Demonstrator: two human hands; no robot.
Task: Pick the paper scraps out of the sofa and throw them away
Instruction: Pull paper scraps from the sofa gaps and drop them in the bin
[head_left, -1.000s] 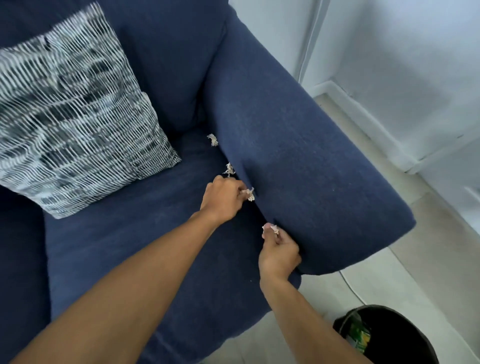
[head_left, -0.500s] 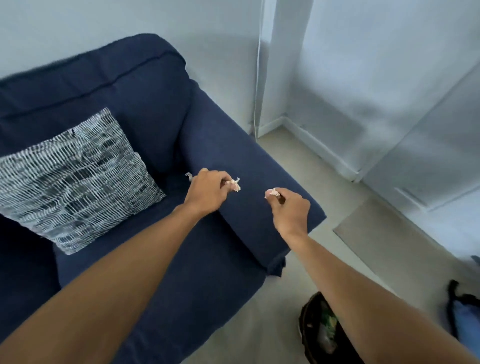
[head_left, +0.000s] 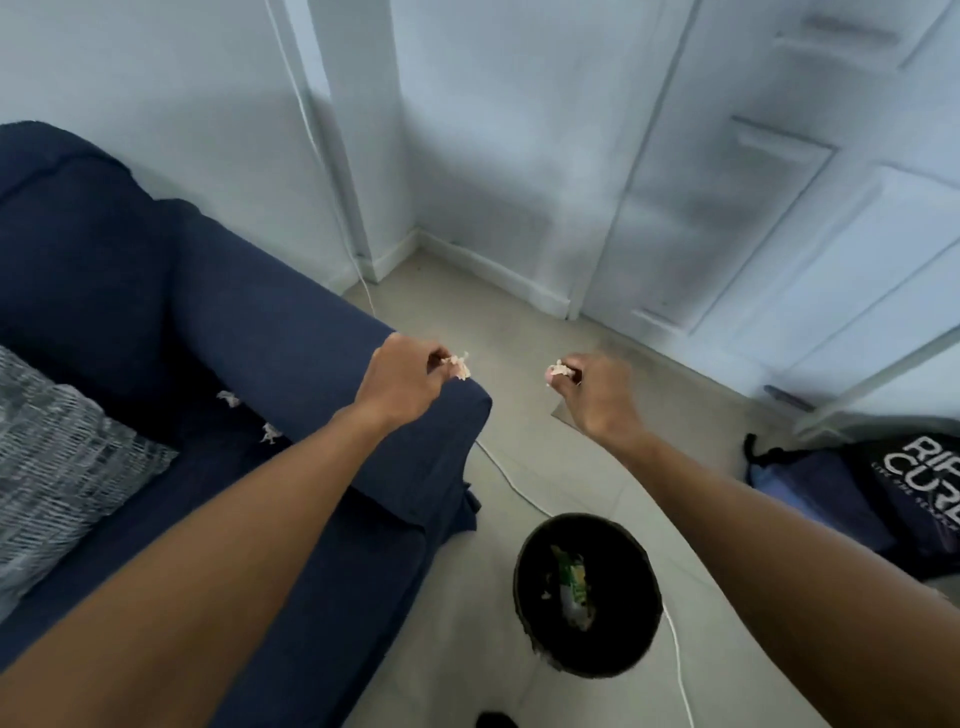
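Note:
My left hand (head_left: 400, 382) pinches a crumpled paper scrap (head_left: 460, 365) above the front end of the navy sofa's armrest (head_left: 322, 358). My right hand (head_left: 597, 392) pinches another paper scrap (head_left: 558, 370) over the floor, right of the armrest. Two more scraps, one (head_left: 228, 398) and another (head_left: 270, 433), sit in the gap between the seat and the armrest. A black bin (head_left: 587, 592) with a green wrapper inside stands on the floor below and between my hands.
A grey patterned cushion (head_left: 57, 467) lies on the sofa seat at left. A white cable (head_left: 506, 478) runs across the tiled floor past the bin. A dark bag with white letters (head_left: 893, 493) lies at right. White doors and walls stand behind.
Both hands lifted their scraps out of the armrest gap and moved right, off the sofa. My view swung right, bringing the whole bin and the bag into sight.

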